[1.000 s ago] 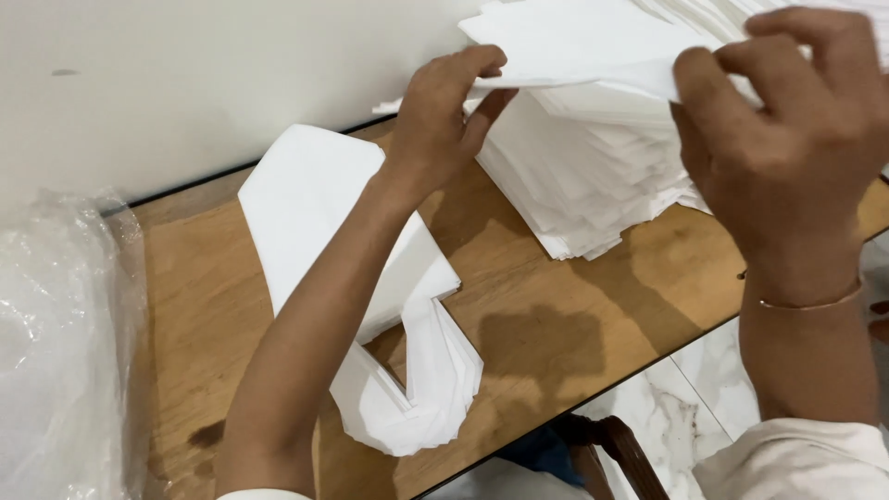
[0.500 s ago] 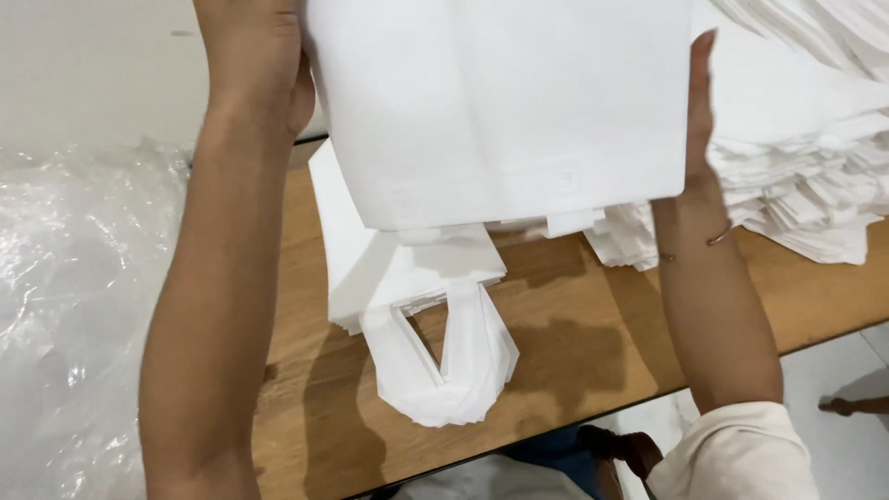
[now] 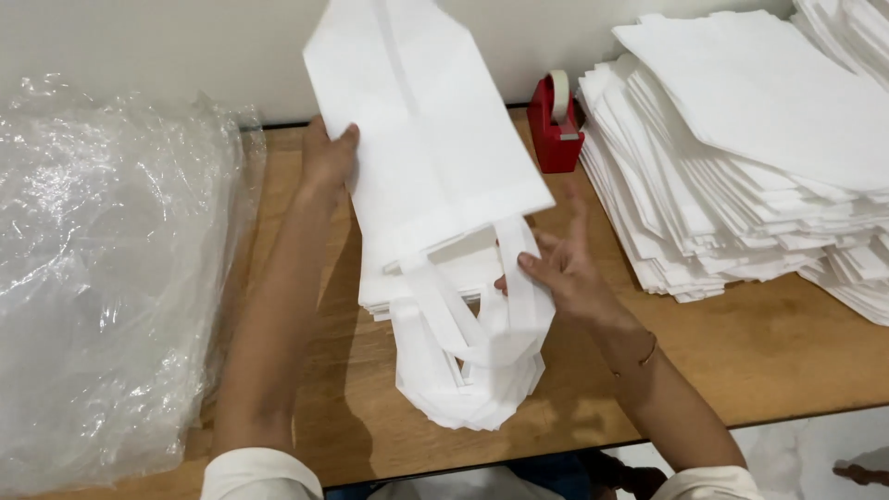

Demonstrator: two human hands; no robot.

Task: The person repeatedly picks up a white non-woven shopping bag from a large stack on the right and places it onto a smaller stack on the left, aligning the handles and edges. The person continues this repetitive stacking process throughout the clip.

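Observation:
A white fabric bag (image 3: 435, 148) lies on top of a small stack of like bags (image 3: 444, 370) in the middle of the wooden table (image 3: 778, 343). My left hand (image 3: 329, 157) grips the bag's left edge, thumb on top. My right hand (image 3: 560, 268) sits at the bag's lower right, with its thumb pressing on one white handle loop (image 3: 523, 296). The handles of the stack hang toward the table's near edge.
A tall, fanned stack of white bags (image 3: 741, 139) fills the right of the table. A red tape dispenser (image 3: 556, 125) stands by the wall behind my right hand. Crumpled clear plastic wrap (image 3: 102, 278) covers the left side. A white wall runs behind.
The bag held up in front of the camera has come down onto the small stack. My right hand has moved from its upper edge to the handle.

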